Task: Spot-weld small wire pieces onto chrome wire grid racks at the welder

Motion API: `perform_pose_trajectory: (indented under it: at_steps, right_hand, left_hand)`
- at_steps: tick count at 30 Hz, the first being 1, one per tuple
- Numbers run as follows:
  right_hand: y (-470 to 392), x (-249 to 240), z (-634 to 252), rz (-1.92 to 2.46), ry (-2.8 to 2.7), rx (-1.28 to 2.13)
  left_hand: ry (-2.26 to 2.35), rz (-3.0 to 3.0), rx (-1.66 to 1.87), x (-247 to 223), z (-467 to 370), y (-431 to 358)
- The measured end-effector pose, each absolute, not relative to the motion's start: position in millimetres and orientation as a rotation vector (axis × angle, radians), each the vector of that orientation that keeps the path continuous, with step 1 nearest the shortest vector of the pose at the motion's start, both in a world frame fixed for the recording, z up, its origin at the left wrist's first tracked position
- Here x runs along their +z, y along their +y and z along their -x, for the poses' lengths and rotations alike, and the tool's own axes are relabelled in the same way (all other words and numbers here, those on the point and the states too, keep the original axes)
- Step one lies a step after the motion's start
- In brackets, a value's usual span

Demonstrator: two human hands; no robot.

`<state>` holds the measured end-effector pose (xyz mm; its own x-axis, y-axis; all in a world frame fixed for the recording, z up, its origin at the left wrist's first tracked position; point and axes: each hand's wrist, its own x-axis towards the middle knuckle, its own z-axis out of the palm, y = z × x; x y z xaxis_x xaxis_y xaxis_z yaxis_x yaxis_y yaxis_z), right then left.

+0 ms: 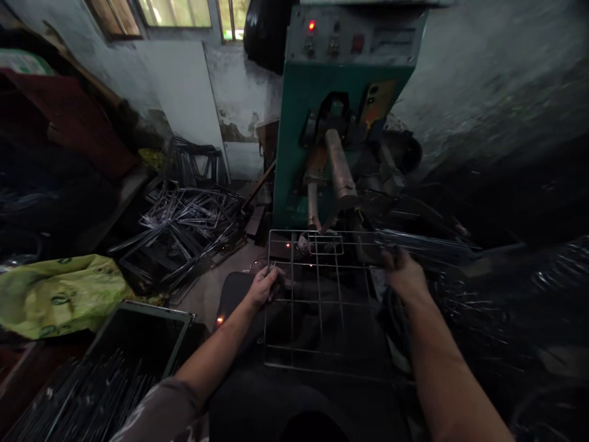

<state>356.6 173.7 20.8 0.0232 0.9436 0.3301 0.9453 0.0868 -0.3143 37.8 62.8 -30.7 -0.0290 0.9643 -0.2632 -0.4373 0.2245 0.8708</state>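
Note:
A wire grid panel [317,301] lies in front of me, above my lap, its far edge at the copper-coloured electrodes [341,172] of a green machine [294,123]. My left hand [265,285] is closed on the left side of the grid. On the right, my right hand [401,270] is blurred, near the grid's far right corner; its fingers look curled, but what they hold cannot be made out. A small wire rectangle [342,245] sits at the far edge of the grid, below the electrodes. Small orange sparks glow around the grid.
A heap of wire frames [184,227] lies on the floor to the left. Nearer stand a yellow sack [64,294] and a bin [190,317] holding many thin rods. More metal wires [414,240] lie to the right. A red light shines on the machine's panel.

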Motion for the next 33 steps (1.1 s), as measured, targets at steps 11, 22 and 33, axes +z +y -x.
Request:
perform_pose_trajectory:
  at_steps: [11,22,33]
  right_hand:
    - [198,-13,-349,1.668,-1.92,0.166]
    - [187,-22,-345,1.699,-1.856,0.454]
    - [199,-15,-330,1.668,-1.915,0.232]
  left_hand:
    - [1.078,-0.649,1.271,-15,-24,52]
    - [1.16,-0.627,1.262,2,-25,17]
    - [1.144,-0.621,1.293,-16,-14,35]
